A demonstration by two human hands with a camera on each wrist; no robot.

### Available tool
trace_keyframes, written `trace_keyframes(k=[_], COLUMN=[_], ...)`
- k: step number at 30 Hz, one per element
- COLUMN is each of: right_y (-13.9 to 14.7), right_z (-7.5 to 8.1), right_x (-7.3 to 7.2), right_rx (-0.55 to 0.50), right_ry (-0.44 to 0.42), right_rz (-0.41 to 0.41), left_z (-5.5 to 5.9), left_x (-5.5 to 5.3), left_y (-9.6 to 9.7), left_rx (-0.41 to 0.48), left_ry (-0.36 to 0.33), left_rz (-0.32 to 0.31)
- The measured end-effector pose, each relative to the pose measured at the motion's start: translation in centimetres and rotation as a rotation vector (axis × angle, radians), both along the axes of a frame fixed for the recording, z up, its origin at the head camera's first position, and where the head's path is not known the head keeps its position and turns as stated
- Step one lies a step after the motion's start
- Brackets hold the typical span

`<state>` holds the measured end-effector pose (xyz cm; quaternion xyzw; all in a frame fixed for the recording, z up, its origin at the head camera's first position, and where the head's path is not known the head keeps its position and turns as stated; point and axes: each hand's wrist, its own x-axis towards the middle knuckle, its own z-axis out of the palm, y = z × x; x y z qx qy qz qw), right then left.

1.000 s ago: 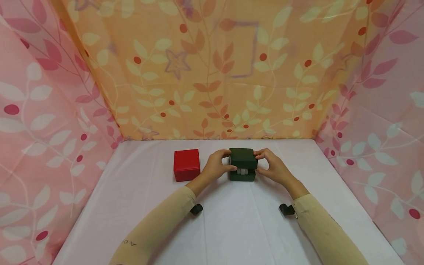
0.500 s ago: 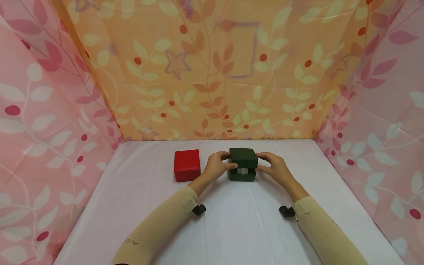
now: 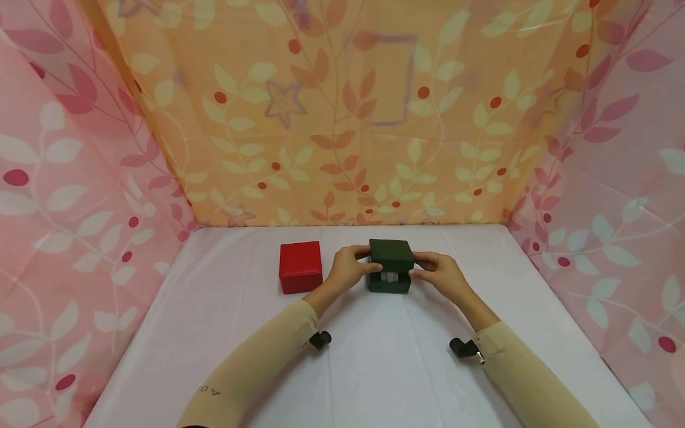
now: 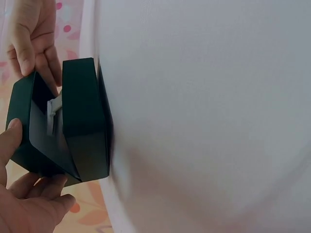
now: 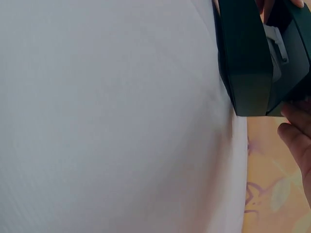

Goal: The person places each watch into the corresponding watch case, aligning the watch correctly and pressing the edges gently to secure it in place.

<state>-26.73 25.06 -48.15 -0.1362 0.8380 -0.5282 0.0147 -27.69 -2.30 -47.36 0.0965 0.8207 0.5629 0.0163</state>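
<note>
A dark green hinged box (image 3: 392,252) stands on the white-covered table with its lid partly raised. Inside, between lid and base, a pale band-like piece (image 4: 51,116) shows, its kind unclear. My left hand (image 3: 346,268) grips the lid's left side, thumb on the front edge and fingers toward the back. On the other side my right hand (image 3: 441,273) holds the lid's right side between thumb and fingers. The left wrist view shows the left thumb (image 4: 13,133) on the lid, with the right hand (image 4: 34,39) at the far end.
A red box (image 3: 301,266), lid down, stands to the left of the green one, near my left wrist. The white tablecloth (image 3: 385,368) runs up to a yellow floral cloth wall (image 3: 332,148) behind. Pink floral cloth (image 3: 69,238) hangs at both sides.
My right hand has shifted slightly down along the lid's right side, its thumb now at the front edge. The left hand keeps its grip, and the lid stays partly raised.
</note>
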Motion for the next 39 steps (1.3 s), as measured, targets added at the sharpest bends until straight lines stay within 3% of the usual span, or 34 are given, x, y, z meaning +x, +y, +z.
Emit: trace_keyframes(k=[6,12,22,39], right_y=[-0.6,-0.8,-1.0,-1.3], right_z=[-0.7,-1.1,-1.3,-1.3], right_x=[0.4,0.7,1.2,1.4], right_rx=[-0.146,-0.207,-0.218,-0.247], right_ry=[-0.08,-0.099,-0.105,-0.104], right_rz=[-0.049,-0.081,-0.119,-0.071], left_z=[-0.2,-0.5,-0.7,-2.0], left_x=[0.5,1.1,1.8,2.1], left_y=[0.0,0.1,0.3,1.2], left_rx=[0.014,0.032,0.012,0.004], left_ry=[-0.014,-0.024,-0.003,0.061], left_rz=[0.019,0.037,0.08,0.135])
